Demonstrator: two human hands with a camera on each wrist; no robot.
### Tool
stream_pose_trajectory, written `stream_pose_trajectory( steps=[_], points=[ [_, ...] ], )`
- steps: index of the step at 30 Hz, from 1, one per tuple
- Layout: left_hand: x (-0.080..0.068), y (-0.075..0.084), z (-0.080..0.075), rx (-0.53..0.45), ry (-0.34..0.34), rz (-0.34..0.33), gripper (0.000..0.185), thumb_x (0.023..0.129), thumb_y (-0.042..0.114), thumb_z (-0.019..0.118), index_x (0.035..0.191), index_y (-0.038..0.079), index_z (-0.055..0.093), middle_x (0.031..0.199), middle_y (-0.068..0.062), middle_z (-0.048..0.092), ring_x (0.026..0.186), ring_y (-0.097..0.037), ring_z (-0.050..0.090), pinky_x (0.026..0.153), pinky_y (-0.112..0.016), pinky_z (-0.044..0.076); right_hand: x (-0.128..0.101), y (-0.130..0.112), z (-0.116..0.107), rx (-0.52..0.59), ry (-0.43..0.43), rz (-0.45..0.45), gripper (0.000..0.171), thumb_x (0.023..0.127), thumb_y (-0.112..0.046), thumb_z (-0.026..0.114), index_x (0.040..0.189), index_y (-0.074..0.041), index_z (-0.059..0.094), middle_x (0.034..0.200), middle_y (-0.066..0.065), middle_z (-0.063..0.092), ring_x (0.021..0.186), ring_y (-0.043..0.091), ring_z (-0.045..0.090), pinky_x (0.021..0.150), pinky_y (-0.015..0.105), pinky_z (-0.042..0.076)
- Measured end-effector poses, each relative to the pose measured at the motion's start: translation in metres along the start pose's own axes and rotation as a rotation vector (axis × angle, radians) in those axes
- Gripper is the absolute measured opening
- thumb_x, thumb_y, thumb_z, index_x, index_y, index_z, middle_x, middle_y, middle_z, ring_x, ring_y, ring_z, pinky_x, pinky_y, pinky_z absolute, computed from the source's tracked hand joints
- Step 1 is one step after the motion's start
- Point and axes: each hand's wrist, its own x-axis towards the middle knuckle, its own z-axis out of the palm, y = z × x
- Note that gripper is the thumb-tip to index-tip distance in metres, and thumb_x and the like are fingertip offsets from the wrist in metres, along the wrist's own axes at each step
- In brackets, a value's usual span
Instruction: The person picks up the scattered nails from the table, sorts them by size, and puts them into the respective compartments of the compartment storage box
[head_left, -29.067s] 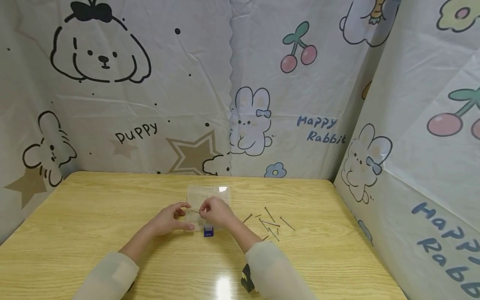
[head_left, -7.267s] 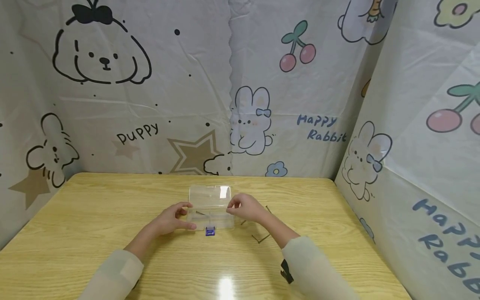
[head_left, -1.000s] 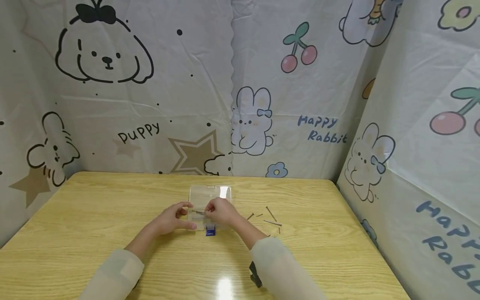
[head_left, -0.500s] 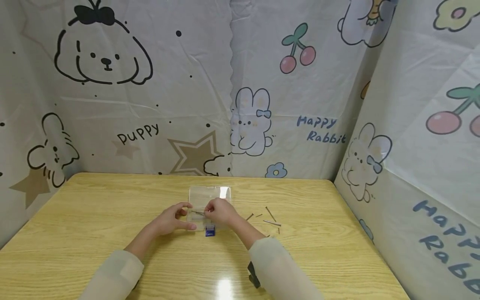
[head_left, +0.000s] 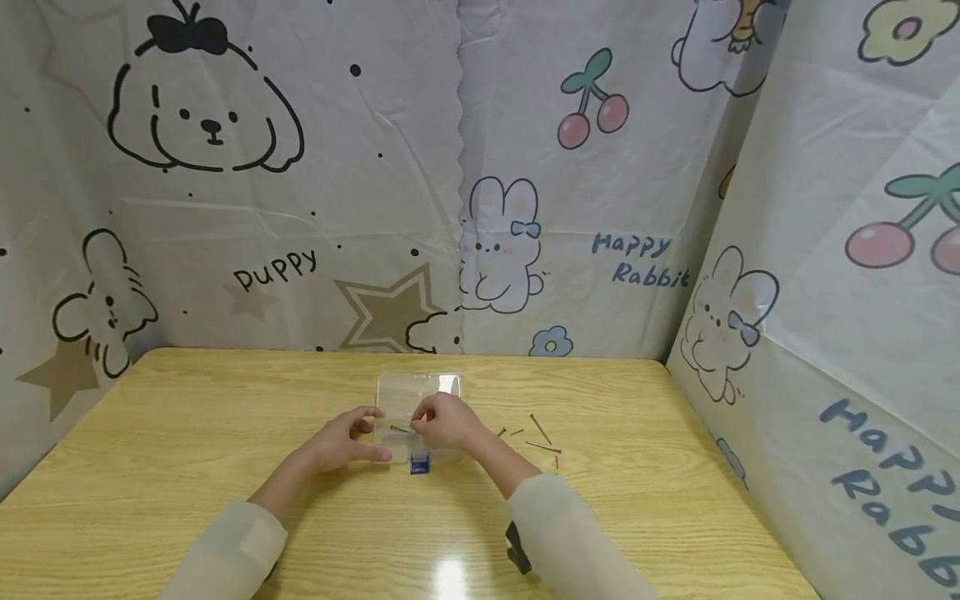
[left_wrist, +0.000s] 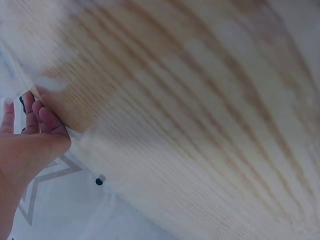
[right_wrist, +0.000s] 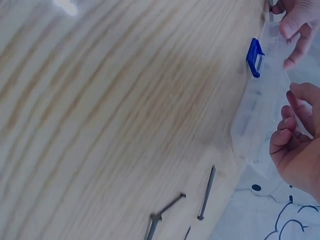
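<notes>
A small clear plastic box [head_left: 397, 440] lies open on the wooden table [head_left: 187, 433], its lid [head_left: 417, 386] folded back and a blue latch [head_left: 419, 465] at the front. My left hand [head_left: 341, 442] grips the box's left end between thumb and fingers. Over the box, my right hand [head_left: 444, 423] pinches the end of a thin nail [head_left: 401, 430] that points left. In the right wrist view the right hand [right_wrist: 296, 145] curls beside the box [right_wrist: 260, 115] and its blue latch [right_wrist: 255, 57]. The left hand [left_wrist: 30, 137] shows in the left wrist view.
Several loose nails [head_left: 542, 430] lie on the table right of the box, and two nails [right_wrist: 206, 192] show in the right wrist view. Cartoon-printed sheets [head_left: 465, 208] wall the table at the back and right.
The right hand has shifted slightly right and back over the box with the nail. Since 29 s ago fewer loose nails lie on the table. The left hand has stayed on the box.
</notes>
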Motion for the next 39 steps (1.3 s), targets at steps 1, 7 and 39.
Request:
stream_pose_trajectory(
  steps=[1,7,39],
  points=[
    [0.0,0.0,0.0,-0.001,-0.002,-0.003,0.074,0.073,0.036,0.079,0.133,0.008,0.045,0.123,-0.019,0.048,0.109,-0.029,0.045,0.091,-0.044,0.038,-0.001,0.001,-0.001,-0.006,0.002,-0.005,0.013,0.087,-0.021,0.065,0.088,-0.01,0.071,0.069,-0.006,0.054,0.06,0.006,0.044,0.055,0.019,0.036],
    [-0.001,-0.001,-0.001,0.006,-0.004,-0.013,0.074,0.073,0.036,0.079,0.133,0.009,0.044,0.125,-0.02,0.048,0.112,-0.031,0.045,0.094,-0.048,0.037,-0.008,0.006,-0.011,-0.016,-0.015,-0.021,0.015,0.087,-0.024,0.065,0.09,-0.01,0.071,0.072,-0.005,0.056,0.064,0.006,0.046,0.058,0.019,0.038],
    [-0.001,-0.003,0.001,0.008,-0.01,0.018,0.074,0.074,0.036,0.079,0.133,0.008,0.044,0.124,-0.02,0.048,0.111,-0.03,0.045,0.093,-0.045,0.036,-0.075,0.07,-0.053,0.057,-0.022,0.023,0.013,0.086,-0.021,0.067,0.088,-0.008,0.069,0.078,-0.001,0.058,0.073,0.012,0.048,0.063,0.024,0.04]
  ],
)
